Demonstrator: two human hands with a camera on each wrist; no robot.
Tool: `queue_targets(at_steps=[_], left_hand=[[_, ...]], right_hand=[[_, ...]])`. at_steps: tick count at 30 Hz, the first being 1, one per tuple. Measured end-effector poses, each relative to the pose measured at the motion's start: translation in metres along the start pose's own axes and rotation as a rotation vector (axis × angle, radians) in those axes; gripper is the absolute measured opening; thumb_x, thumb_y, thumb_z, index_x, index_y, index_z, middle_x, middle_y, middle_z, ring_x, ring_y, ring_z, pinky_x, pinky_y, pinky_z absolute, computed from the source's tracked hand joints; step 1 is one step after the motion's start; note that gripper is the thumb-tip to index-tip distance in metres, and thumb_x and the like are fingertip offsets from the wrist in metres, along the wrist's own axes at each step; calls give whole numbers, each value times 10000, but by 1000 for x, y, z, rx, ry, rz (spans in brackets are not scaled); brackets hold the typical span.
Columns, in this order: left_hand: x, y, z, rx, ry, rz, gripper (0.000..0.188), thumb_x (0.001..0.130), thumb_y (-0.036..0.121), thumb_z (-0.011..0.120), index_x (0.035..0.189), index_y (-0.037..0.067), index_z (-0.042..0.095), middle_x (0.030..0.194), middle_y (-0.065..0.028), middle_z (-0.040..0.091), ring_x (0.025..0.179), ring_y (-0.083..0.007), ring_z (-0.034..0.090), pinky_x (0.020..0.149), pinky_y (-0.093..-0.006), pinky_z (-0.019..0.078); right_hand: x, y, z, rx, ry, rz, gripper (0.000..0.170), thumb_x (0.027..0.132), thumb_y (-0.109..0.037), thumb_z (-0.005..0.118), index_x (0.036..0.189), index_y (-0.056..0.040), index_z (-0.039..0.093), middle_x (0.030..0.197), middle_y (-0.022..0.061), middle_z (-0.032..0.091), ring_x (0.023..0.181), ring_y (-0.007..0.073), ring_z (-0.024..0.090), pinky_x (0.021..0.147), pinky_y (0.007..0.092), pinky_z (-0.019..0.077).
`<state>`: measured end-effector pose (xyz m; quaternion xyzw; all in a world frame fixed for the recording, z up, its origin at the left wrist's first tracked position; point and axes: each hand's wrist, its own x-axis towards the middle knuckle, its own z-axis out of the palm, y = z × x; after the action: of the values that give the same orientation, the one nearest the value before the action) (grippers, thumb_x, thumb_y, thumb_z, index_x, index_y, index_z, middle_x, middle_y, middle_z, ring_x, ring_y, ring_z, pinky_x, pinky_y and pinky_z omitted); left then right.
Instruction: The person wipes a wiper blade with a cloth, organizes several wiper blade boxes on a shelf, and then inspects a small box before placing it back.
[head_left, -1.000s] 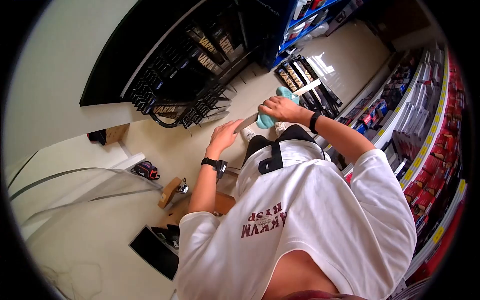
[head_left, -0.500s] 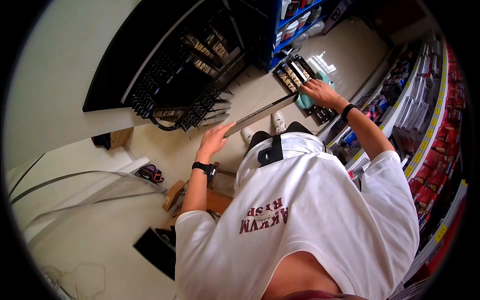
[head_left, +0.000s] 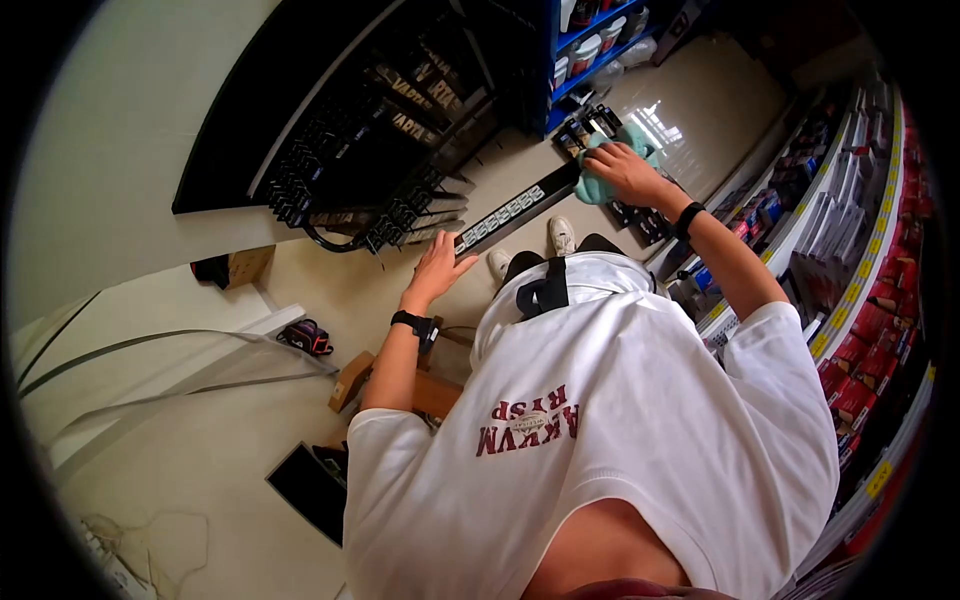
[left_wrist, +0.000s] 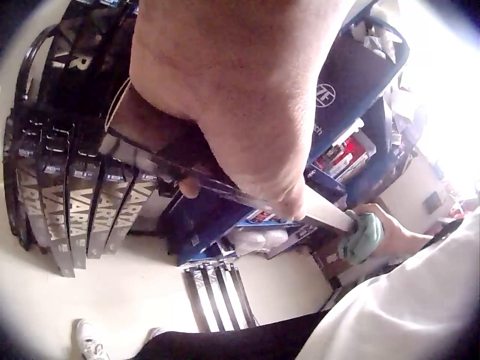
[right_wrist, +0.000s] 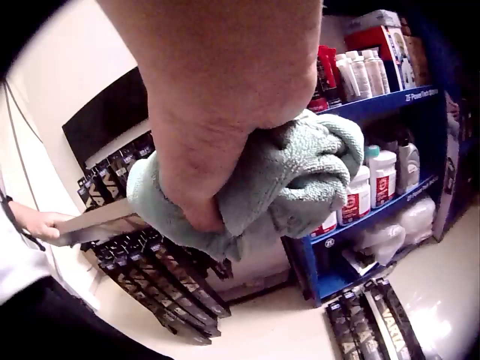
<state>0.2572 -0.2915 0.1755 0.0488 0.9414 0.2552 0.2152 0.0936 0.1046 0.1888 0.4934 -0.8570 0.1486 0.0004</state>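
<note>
A long dark strip-like panel [head_left: 515, 212] with a row of pale printed marks is held slantwise in front of the body. My left hand [head_left: 436, 272] grips its near-left end; in the left wrist view, a fingertip [left_wrist: 189, 186] shows past the panel's edge. At the other end, my right hand [head_left: 628, 174] holds a teal terry cloth [head_left: 597, 190] against the panel. The right wrist view shows the cloth [right_wrist: 300, 184] bunched in folds round my fingers, most of which it hides, with the panel [right_wrist: 105, 225] running out from it toward my left hand.
A black rack [head_left: 400, 110] with VARTA strips and hooks stands ahead on the left. Similar strips [right_wrist: 382, 322] lie on the floor, beyond the feet. A blue shelf [right_wrist: 397, 105] holds bottles and tubs. Stocked shelves [head_left: 850, 260] line the right side; cardboard boxes [head_left: 350, 380] sit at left.
My right hand and the cloth have moved away from my left hand along the panel, then slightly back. The panel has turned, and its face with pale marks now shows.
</note>
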Motion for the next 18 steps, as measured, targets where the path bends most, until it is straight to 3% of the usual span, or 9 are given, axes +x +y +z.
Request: queue_targets(at_steps=[5,8,10,15,18], left_hand=[[12,6,14,126,198,80,563,847,402,689,1174,9,454,1133,-208,561,1036,-406,547,884,-487,427],[20,26,3,149,226,52,545,800,379,740,1132,23,494,1005,-185,610,986,-380,565,857,-447,432],[26,31,1,288,329,137,540,735,345,781,1089,43,507,912,-155,628,948,-347,575,825,-438,434],[32,32,4,458,376,237,551,628,223,833,1065,67,535,1037,-78,589,963,-277,574,780,-389,472],[30,32,5,508,463,279,560,622,232,836,1075,66,552,1025,-72,588,944,-264,572,767,-381,471]], right_hand=[[31,-24,7,181,-14,-90,560,639,-2,677,1166,-64,498,1154,122,541,1080,329,512,944,412,416],[54,-44,9,266,-61,-114,620,632,-47,730,1205,-46,492,1204,146,525,1120,354,512,967,430,428],[68,-55,18,323,-82,-127,666,606,-62,753,1216,-52,486,1198,143,527,1117,357,513,965,430,429],[99,-77,39,369,-67,-187,726,590,-154,798,1228,-68,463,1172,141,531,1082,360,536,921,442,450],[113,-86,41,300,-221,-118,754,583,-195,804,1239,-61,455,1158,157,539,1039,384,567,880,462,472]])
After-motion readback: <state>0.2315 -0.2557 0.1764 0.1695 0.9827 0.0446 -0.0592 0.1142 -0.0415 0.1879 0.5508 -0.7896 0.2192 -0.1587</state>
